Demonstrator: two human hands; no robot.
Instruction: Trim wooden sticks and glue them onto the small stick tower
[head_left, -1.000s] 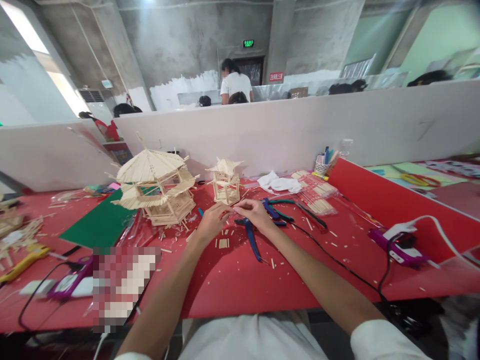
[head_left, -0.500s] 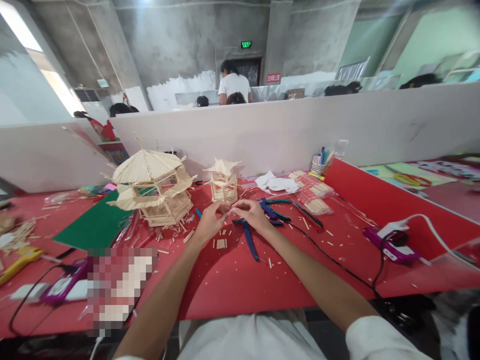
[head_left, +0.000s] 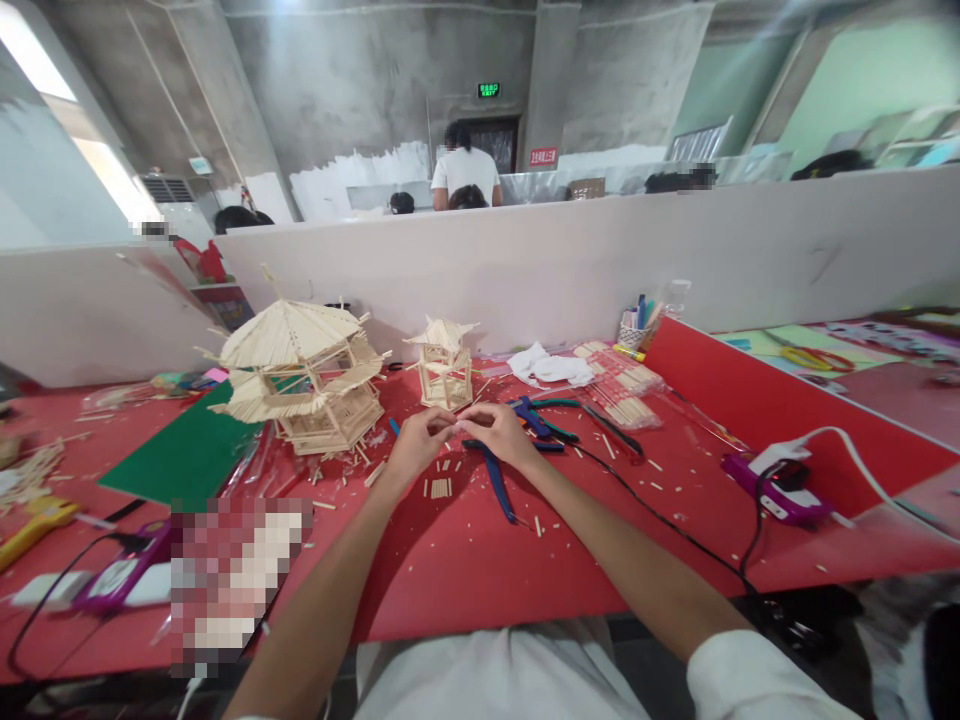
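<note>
My left hand [head_left: 421, 440] and my right hand [head_left: 499, 432] meet fingertip to fingertip above the red table. Both are closed in a pinch; whatever lies between the fingers is too small to make out. Just behind them stands a small pavilion model [head_left: 444, 368] built of wooden sticks. A larger stick pavilion [head_left: 300, 370] is to the left. Short cut stick pieces [head_left: 441, 488] lie in a row below my hands. Beside my right hand rest a blue-handled tool [head_left: 498, 482] and a blue and green tool [head_left: 534, 415], which looks like a glue gun or pliers.
A green board [head_left: 176, 445] lies at the left, with a purple power strip [head_left: 120, 580] in front. Packs of sticks [head_left: 626, 385] and white tissue [head_left: 547, 366] are at the back right. A red board [head_left: 780, 400] leans near another purple power strip [head_left: 780, 490]. A white partition [head_left: 570, 260] runs behind.
The view has shifted slightly. My hands stay pinched together above the table, with fingertips a little lower; nothing on the table has visibly moved.
</note>
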